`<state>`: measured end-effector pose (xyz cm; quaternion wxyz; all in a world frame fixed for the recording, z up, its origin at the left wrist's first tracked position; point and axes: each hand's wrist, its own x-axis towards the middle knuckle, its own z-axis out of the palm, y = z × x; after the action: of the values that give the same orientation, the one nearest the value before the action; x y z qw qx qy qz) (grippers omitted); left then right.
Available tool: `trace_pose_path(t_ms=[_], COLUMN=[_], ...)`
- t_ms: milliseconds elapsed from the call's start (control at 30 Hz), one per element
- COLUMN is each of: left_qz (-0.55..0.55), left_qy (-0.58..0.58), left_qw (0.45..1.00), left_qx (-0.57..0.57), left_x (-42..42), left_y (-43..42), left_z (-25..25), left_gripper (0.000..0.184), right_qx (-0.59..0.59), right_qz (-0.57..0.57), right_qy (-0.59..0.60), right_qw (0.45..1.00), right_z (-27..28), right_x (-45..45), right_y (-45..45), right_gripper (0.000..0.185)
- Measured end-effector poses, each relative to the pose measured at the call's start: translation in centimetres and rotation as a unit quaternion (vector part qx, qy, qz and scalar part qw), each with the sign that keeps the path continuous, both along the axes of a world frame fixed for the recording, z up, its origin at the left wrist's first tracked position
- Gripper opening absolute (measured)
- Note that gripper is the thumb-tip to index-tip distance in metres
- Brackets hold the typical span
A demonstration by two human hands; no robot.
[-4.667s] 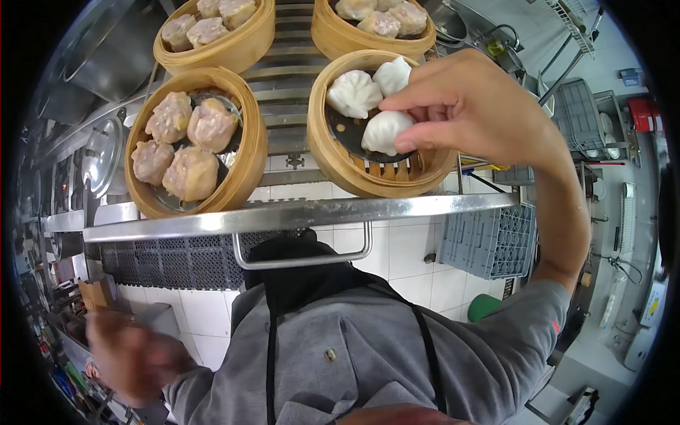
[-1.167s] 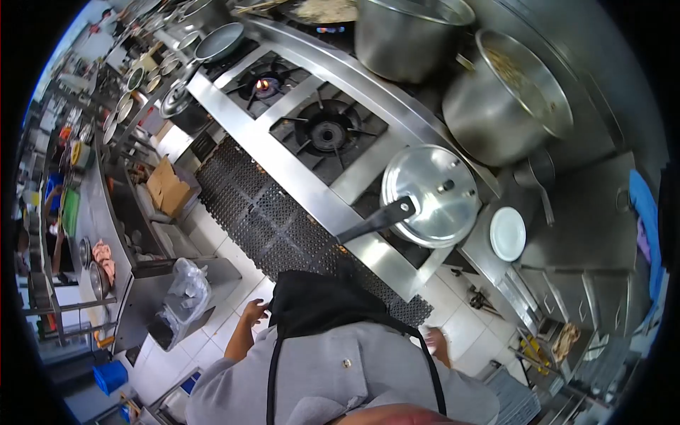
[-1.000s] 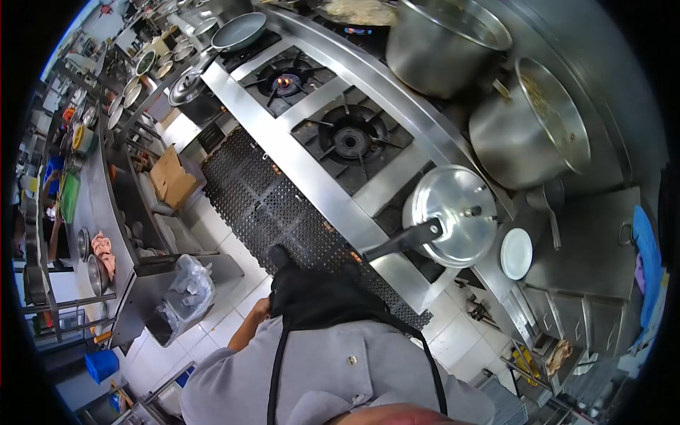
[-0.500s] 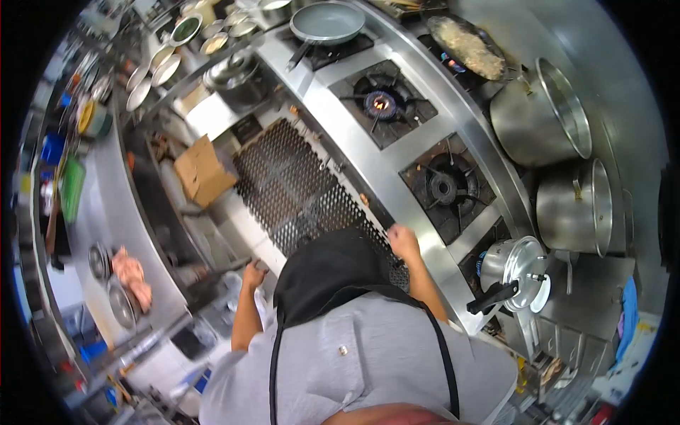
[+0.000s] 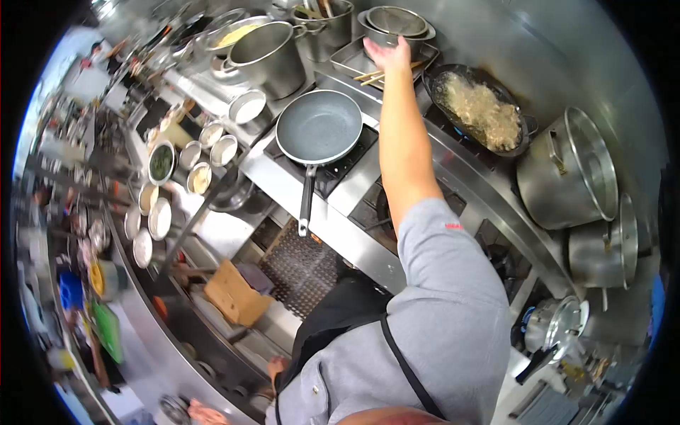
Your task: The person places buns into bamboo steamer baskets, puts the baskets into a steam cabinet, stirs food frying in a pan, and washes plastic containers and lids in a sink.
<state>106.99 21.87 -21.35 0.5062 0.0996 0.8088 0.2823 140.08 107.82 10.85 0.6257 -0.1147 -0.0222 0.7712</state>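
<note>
My right hand (image 5: 388, 53) is stretched out at the top, fingers apart and palm partly up, just below a metal pot with a sieve (image 5: 397, 21). Wooden chopsticks (image 5: 370, 76) lie on a metal tray (image 5: 348, 59) beside the wrist. Right of my forearm, food fries in a dark oval pan (image 5: 520, 145). A grey frying pan (image 5: 319, 126) rests on the stove left of the arm. Low beside the apron, my left hand (image 5: 278, 368) is small and partly hidden; its fingers are unclear.
Large steel pots (image 5: 567, 170) stand at the right, near a pressure cooker (image 5: 556, 326). Another tall pot (image 5: 265, 60) is at the back left. Several bowls (image 5: 161, 163) line the left counter. A cardboard box (image 5: 237, 292) sits low beside the black floor mat (image 5: 301, 265).
The view has moved along the stove from the dumpling steamers. My right hand, low beside the apron half a second ago, now reaches far forward. My left hand is lower in view.
</note>
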Motion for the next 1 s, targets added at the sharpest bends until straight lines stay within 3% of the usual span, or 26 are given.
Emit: trace_pose_path(t_ms=[33, 133, 233, 300, 333, 433, 467, 633, 667, 733, 767, 833, 867, 933, 1000], left_qz=[0.009, -0.006, -0.023, -0.047, -0.058, -0.098, -0.111, -0.146, -0.156, -0.182, -0.189, -0.197, -0.199, -0.203, -0.206], left_qy=[-0.009, -0.035, -0.057, -0.073, -0.083, -0.105, -0.114, -0.144, -0.149, -0.148, -0.143, -0.138, -0.134, -0.129, -0.124], left_qw=[1.0, 0.999, 0.997, 0.996, 0.994, 0.99, 0.987, 0.978, 0.976, 0.971, 0.971, 0.97, 0.971, 0.97, 0.971], left_qx=[-0.014, -0.039, -0.038, -0.029, -0.026, -0.009, -0.004, 0.03, 0.035, 0.034, 0.032, 0.029, 0.026, 0.02, 0.014], left_x=[-1.3, -5.2, -8.3, -10.4, -11.4, -14.2, -14.9, -16.9, -16.9, -16.1, -16.1, -16.1, -16.0, -16.2, -16.1], left_y=[1.9, 8.0, 14.6, 19.0, 21.3, 27.3, 28.9, 35.4, 36.2, 37.4, 37.5, 37.5, 37.4, 37.2, 36.8], left_z=[0.9, 2.1, 2.2, 1.8, 1.3, 0.4, 0.1, -0.3, -0.2, 1.3, 1.5, 1.8, 1.6, 1.3, 1.2], left_gripper=[0.034, 0.031, 0.029, 0.027, 0.026, 0.023, 0.022, 0.018, 0.017, 0.019, 0.019, 0.019, 0.019, 0.018, 0.018], right_qx=[0.035, -0.092, -0.006, 0.12, 0.027, 0.106, 0.046, -0.094, -0.099, -0.217, -0.22, -0.247, -0.248, -0.296, -0.309], right_qz=[0.022, -0.12, 0.051, 0.018, -0.033, -0.053, -0.101, -0.065, -0.069, -0.092, -0.093, -0.1, -0.102, -0.096, -0.083], right_qy=[0.09, 0.107, -0.048, -0.302, -0.366, -0.52, -0.601, -0.718, -0.718, -0.881, -0.879, -0.958, -0.958, -0.935, -0.927], right_qw=[0.995, 0.983, 0.998, 0.946, 0.929, 0.846, 0.791, 0.686, 0.685, 0.411, 0.412, 0.102, 0.101, 0.17, 0.196], right_z=[-0.6, -0.9, 2.0, 2.1, 4.0, 3.7, 5.3, 8.4, 8.2, 6.8, 5.6, 3.3, 3.0, 2.3, 1.3], right_x=[1.1, 4.2, 7.9, 9.5, 10.3, 18.1, 18.5, 24.6, 25.2, 26.7, 27.4, 28.3, 28.6, 28.9, 29.3], right_y=[4.7, 10.7, 6.7, -0.5, -6.1, -17.7, -21.7, -31.8, -32.2, -32.8, -32.5, -31.4, -30.9, -29.9, -29.1], right_gripper=[0.049, 0.031, 0.005, 0.015, 0.018, 0.025, 0.025, 0.018, 0.018, 0.021, 0.021, 0.025, 0.025, 0.031, 0.031])
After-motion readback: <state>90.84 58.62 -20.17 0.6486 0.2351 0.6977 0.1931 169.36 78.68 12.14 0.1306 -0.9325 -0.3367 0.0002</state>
